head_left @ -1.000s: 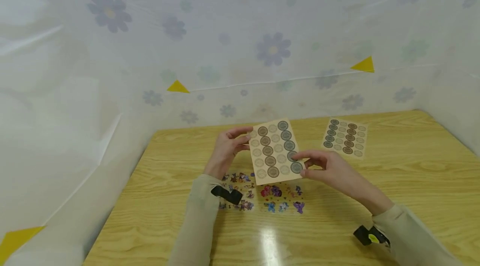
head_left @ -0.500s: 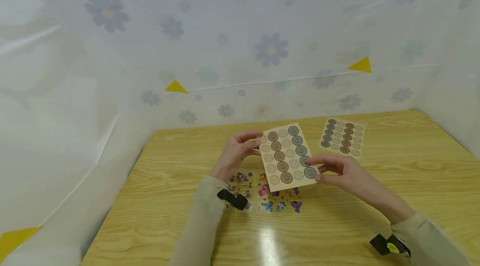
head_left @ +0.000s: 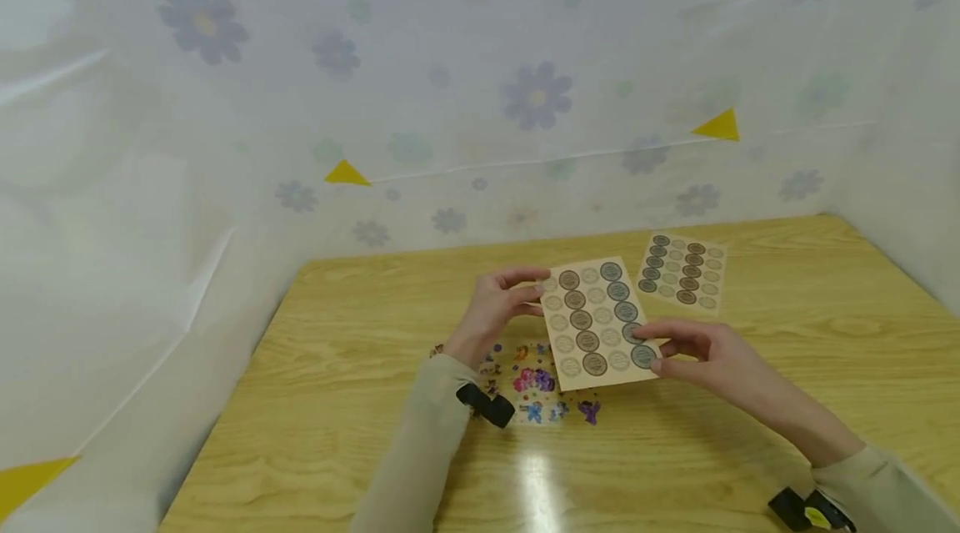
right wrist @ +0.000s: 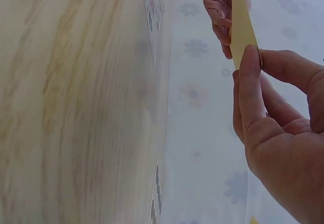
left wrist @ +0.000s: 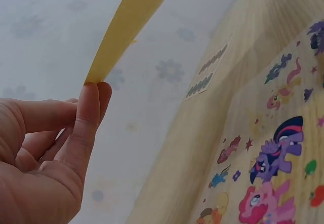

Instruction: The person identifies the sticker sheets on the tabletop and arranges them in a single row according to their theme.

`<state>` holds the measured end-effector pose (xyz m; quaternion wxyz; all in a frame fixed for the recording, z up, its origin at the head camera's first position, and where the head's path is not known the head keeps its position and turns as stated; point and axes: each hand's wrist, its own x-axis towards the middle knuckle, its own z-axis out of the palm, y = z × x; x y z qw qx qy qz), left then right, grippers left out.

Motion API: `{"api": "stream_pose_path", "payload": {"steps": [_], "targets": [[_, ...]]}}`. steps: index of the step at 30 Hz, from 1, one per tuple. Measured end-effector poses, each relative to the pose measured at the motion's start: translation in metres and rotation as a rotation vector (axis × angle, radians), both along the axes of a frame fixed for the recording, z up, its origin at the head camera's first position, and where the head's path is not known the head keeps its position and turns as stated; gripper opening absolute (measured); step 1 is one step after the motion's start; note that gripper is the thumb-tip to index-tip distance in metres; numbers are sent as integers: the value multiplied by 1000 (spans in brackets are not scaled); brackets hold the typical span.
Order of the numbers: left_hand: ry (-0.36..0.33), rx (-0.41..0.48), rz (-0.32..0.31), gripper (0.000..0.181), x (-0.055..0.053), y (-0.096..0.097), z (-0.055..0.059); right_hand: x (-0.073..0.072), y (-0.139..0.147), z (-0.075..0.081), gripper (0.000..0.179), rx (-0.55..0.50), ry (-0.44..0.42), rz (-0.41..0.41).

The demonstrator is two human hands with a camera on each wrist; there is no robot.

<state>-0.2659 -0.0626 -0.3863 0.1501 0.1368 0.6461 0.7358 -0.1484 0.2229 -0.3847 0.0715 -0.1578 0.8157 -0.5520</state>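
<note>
A cream sticker sheet with columns of round brown, pale and blue-grey stickers is held up over the table, its printed face toward the head camera. My left hand pinches its upper left edge between thumb and fingers. At the lower right corner my right hand pinches it, a finger lying over the blue-grey circles. Seen from the left wrist, the plain yellowish back of the sheet rises from the left fingertips. In the right wrist view the sheet appears nearly edge-on between both hands.
Clear sheets of colourful cartoon pony stickers lie on the wooden table, partly behind the left forearm and held sheet. A second sheet of round stickers lies at the back right. Behind the table hangs a flowered white curtain.
Both hands have moved to the right and slightly toward the front with the held sticker sheet, now in front of the far sheet's left side. Both grips stay the same.
</note>
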Motion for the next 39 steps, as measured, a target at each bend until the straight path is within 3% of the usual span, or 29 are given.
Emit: {"api": "stream_pose_path", "payload": {"steps": [7,19,21,26,28,33,36,39], "targets": [[16,-111,-63,24,-5,20,-11,8,15,-9,37,23,-10,-35],[43,-159,-169,23,-4,42,-14,23,38,-15,40,61,-65,-47],[92,-203,-210,28,-4,42,-15,24,41,-17,40,85,-56,-40],[367,-433,-316,49,-3,43,-17,28,47,-23,41,146,-40,-24],[437,-531,-337,54,-2,44,-18,29,48,-25,41,166,-33,-15],[462,-695,-380,65,0,45,-21,29,48,-27,41,185,-53,2],[470,-727,-414,70,0,45,-22,29,45,-28,41,209,-69,23],[472,-747,-443,70,0,42,-23,29,44,-30,40,259,-32,45]]}}
